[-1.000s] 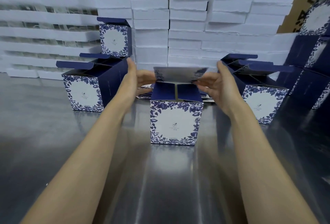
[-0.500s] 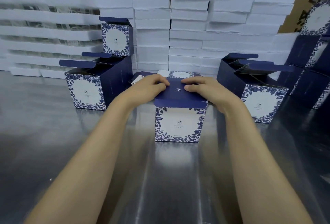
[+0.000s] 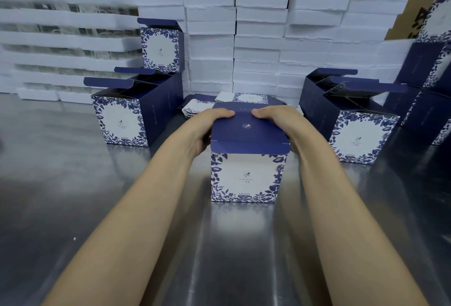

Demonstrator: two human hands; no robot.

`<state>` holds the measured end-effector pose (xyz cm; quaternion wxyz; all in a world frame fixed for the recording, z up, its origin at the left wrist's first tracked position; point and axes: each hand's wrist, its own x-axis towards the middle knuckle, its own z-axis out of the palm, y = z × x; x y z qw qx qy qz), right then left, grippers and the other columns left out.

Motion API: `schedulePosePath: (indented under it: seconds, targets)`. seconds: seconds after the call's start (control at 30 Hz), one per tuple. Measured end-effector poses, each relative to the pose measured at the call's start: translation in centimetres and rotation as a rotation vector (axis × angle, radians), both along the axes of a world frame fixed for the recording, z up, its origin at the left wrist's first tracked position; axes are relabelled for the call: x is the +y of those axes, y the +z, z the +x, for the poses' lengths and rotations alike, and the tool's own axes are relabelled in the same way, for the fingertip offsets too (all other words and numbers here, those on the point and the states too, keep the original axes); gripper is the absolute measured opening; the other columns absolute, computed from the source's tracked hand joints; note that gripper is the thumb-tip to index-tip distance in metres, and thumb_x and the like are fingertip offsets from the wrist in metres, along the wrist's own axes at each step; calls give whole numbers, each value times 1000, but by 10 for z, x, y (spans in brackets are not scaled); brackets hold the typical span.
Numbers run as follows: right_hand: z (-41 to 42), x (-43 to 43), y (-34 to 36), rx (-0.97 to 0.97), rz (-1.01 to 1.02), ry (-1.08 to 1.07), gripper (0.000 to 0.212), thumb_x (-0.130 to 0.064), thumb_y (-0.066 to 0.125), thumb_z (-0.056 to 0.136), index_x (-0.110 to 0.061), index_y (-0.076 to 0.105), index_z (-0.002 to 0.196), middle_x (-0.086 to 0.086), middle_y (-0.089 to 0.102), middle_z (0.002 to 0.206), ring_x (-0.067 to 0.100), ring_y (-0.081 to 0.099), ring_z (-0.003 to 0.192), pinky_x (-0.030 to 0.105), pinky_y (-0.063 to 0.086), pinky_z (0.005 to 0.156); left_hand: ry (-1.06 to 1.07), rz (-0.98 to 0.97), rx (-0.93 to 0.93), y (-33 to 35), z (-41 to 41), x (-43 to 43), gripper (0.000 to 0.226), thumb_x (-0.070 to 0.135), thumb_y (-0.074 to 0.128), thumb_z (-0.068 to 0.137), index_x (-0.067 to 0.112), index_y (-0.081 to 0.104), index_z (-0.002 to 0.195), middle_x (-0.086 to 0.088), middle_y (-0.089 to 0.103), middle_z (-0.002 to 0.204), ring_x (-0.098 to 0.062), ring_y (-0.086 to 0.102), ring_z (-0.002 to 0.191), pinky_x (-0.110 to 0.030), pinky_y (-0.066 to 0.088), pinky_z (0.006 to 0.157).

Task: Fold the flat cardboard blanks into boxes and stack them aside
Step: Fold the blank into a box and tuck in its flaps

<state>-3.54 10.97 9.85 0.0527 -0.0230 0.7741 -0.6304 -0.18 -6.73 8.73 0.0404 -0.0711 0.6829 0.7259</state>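
Box lid edges gripped by left hand and right hand, seemingly curled; neighbouring boxes apart

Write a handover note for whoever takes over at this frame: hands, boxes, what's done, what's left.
Hands: left grip and right grip are both curled over the lid of the centre box, which stands on the table.
Done: box erected, lid folded down; its front tuck flap is not tucked in.
The left open box and right open box stand either side.
Left: likely tuck the flap, set the box aside, then fold the flat blanks behind it.
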Motion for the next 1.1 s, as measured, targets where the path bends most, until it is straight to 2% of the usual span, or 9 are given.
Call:
schedulePosePath:
  seconds: [0.13,0.23,0.33,0.43,0.53,0.67,0.9,1.0,1.1]
  targets:
    - [-1,-1,1,-8,-27,-16,14,-22,75,78,-13,74,90,5,75,88,19,68,70,26,52,64,20,98,-18,2,1,4,7,22,68,86,15,69,85,-1,73,75,-15,69,62,-22,54,58]
    - [-1,-3,3,11,-4,-51,9,-21,75,79,-16,74,85,-1,73,79,12,66,62,19,48,53,38,84,4,3,0,5,4,20,68,86,17,69,85,-1,72,80,-17,68,71,-25,53,66]
    - [0,-3,3,22,-8,-83,6,-20,75,79,-16,73,83,-7,69,64,3,61,43,11,38,37,111,-348,234,11,0,1,2,21,71,86,21,68,86,7,66,95,-11,61,90,-24,47,76]
    - [1,-9,0,35,-75,-101,4,-16,72,81,-16,70,78,-2,71,71,10,63,57,17,45,50,-40,-805,444,34,10,-13,19,38,76,80,27,71,95,15,57,117,-2,52,110,-12,37,82]
    - [0,-15,-7,135,-154,-112,11,-9,64,87,-16,67,78,0,67,83,14,59,74,24,46,66,-482,-1039,250,47,25,-18,71,72,70,63,49,55,128,28,42,140,5,37,130,-12,27,99]
    - [1,-11,-8,262,-76,-4,9,-23,57,95,-22,65,91,-7,65,99,11,57,92,21,44,77,-415,-1215,304,46,24,-12,76,55,72,74,44,40,142,18,31,152,-5,31,139,-29,26,113]
    - [10,11,10,184,198,412,53,-81,52,69,-45,73,101,-10,47,146,11,40,137,42,29,114,-252,-1087,492,46,20,-19,42,59,70,72,46,67,112,16,69,112,-3,59,105,-7,37,80]
    - [11,19,15,277,74,503,41,-68,60,73,-39,77,96,-18,67,120,1,59,116,27,42,103,-160,-1085,568,45,16,-18,35,63,65,74,36,76,93,5,72,82,-16,62,81,-27,43,67]
    - [12,26,16,467,-9,445,21,-39,71,81,-26,78,95,-10,73,107,6,67,101,22,51,89,25,-1170,602,43,14,-14,60,73,56,73,14,65,70,0,49,53,-21,44,56,-31,32,55]
